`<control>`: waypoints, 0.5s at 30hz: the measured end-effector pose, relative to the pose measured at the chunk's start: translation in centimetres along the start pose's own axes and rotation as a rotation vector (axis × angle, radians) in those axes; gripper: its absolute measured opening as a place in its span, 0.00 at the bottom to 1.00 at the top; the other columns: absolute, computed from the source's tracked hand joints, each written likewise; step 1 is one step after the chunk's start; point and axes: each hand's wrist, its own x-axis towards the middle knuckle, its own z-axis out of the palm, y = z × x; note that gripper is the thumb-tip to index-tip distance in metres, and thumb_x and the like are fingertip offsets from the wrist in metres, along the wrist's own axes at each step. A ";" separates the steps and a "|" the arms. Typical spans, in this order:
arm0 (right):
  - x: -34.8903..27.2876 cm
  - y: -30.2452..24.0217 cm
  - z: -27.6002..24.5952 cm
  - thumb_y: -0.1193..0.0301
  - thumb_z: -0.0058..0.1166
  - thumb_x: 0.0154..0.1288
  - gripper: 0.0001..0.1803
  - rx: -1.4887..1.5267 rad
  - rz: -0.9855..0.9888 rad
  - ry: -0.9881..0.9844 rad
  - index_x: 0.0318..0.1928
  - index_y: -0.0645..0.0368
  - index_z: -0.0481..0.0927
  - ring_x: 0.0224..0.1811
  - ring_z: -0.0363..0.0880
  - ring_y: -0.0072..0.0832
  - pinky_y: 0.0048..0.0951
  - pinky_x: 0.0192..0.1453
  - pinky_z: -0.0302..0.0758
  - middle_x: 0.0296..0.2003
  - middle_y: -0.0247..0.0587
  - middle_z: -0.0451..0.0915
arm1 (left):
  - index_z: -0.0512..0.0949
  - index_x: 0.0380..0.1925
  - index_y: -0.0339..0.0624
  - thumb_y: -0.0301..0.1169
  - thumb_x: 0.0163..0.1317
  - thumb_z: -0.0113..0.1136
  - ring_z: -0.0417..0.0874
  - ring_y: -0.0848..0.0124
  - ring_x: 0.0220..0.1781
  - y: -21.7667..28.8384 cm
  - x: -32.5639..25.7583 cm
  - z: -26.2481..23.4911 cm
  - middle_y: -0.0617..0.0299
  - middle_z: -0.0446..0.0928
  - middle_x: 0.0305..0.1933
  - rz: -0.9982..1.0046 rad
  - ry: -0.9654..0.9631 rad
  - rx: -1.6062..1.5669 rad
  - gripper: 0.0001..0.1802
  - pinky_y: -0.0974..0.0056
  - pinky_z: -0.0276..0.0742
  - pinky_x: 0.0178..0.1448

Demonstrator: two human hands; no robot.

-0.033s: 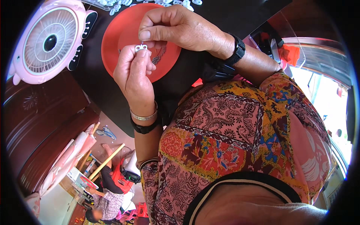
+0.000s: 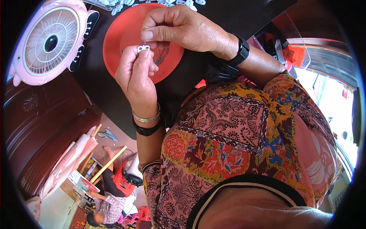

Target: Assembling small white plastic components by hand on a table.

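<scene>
Over a round red plate, my left hand pinches a small white plastic piece with two round holes between thumb and fingers. Just above it, my right hand is closed in a pinch, thumb against forefinger. A tiny greyish bit shows between the right fingertips and the top of the white piece; it is too small to name. Small grey metal bits lie in the plate, partly hidden behind my hands.
Several loose white two-holed pieces lie at the dark table's far side. A pink fan stands at the left. Lower left, another person is near a wooden table, with scissors-like blue tool on the floor.
</scene>
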 end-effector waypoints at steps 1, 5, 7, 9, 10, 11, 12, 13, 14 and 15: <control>0.0 -0.1 0.1 0.66 0.53 0.68 0.11 0.011 0.010 -0.002 0.38 0.62 0.80 0.31 0.78 0.14 0.18 0.37 0.77 0.28 0.29 0.79 | 0.74 0.28 0.34 0.26 0.62 0.52 0.66 0.82 0.23 0.0 0.0 0.0 0.67 0.69 0.23 -0.001 0.001 0.003 0.07 0.75 0.62 0.28; 0.0 0.0 0.2 0.66 0.54 0.68 0.11 0.016 0.007 -0.017 0.38 0.63 0.80 0.31 0.77 0.15 0.18 0.37 0.76 0.27 0.30 0.79 | 0.74 0.28 0.34 0.26 0.62 0.52 0.66 0.82 0.23 -0.1 -0.1 0.0 0.67 0.69 0.22 -0.011 -0.013 0.012 0.06 0.75 0.62 0.28; -0.1 0.0 0.1 0.66 0.53 0.69 0.11 -0.019 0.015 -0.032 0.39 0.63 0.80 0.31 0.78 0.15 0.18 0.38 0.77 0.28 0.30 0.79 | 0.74 0.28 0.34 0.26 0.61 0.52 0.66 0.82 0.23 0.0 0.0 0.0 0.67 0.69 0.22 -0.011 -0.014 0.022 0.06 0.75 0.62 0.28; 0.1 0.1 0.0 0.66 0.52 0.69 0.11 -0.052 0.020 -0.051 0.39 0.62 0.79 0.32 0.79 0.15 0.18 0.39 0.78 0.29 0.30 0.79 | 0.74 0.28 0.34 0.26 0.61 0.52 0.65 0.82 0.23 0.0 0.0 0.0 0.68 0.69 0.22 -0.008 -0.012 0.035 0.06 0.75 0.62 0.28; 0.1 0.2 0.0 0.66 0.52 0.69 0.11 -0.064 0.016 -0.056 0.39 0.63 0.79 0.32 0.79 0.15 0.19 0.39 0.78 0.29 0.30 0.79 | 0.74 0.27 0.34 0.26 0.61 0.52 0.65 0.82 0.22 0.0 0.0 0.0 0.67 0.68 0.21 -0.006 -0.010 0.040 0.06 0.74 0.61 0.27; 0.1 0.4 0.0 0.66 0.52 0.69 0.11 -0.076 0.013 -0.059 0.39 0.63 0.79 0.32 0.79 0.16 0.19 0.40 0.78 0.29 0.31 0.79 | 0.73 0.27 0.34 0.26 0.61 0.52 0.65 0.81 0.22 0.0 0.0 0.0 0.67 0.68 0.21 -0.007 -0.009 0.044 0.07 0.74 0.61 0.27; 0.1 0.4 0.0 0.66 0.52 0.69 0.11 -0.075 0.014 -0.059 0.39 0.63 0.79 0.32 0.79 0.16 0.19 0.40 0.78 0.29 0.31 0.79 | 0.73 0.27 0.34 0.26 0.61 0.52 0.65 0.81 0.22 0.0 0.0 0.1 0.67 0.68 0.21 -0.008 -0.008 0.044 0.07 0.74 0.61 0.27; 0.1 0.4 0.0 0.66 0.52 0.69 0.11 -0.092 0.005 -0.059 0.39 0.63 0.79 0.33 0.79 0.16 0.19 0.41 0.78 0.29 0.31 0.79 | 0.72 0.25 0.34 0.26 0.61 0.51 0.65 0.81 0.22 -0.1 0.0 0.2 0.67 0.68 0.21 -0.003 -0.008 0.047 0.07 0.74 0.61 0.26; 0.1 0.3 -0.1 0.67 0.52 0.69 0.11 -0.111 -0.005 -0.060 0.39 0.63 0.78 0.33 0.79 0.16 0.19 0.41 0.78 0.30 0.31 0.79 | 0.71 0.24 0.35 0.25 0.61 0.51 0.64 0.81 0.22 -0.1 0.0 0.2 0.67 0.67 0.20 0.005 -0.008 0.049 0.08 0.73 0.61 0.26; 0.1 0.3 0.0 0.67 0.52 0.69 0.11 -0.113 -0.006 -0.060 0.39 0.63 0.78 0.33 0.79 0.16 0.19 0.41 0.78 0.30 0.31 0.79 | 0.71 0.24 0.35 0.25 0.61 0.51 0.64 0.81 0.22 -0.1 0.0 0.3 0.67 0.67 0.20 0.007 -0.009 0.047 0.08 0.73 0.61 0.26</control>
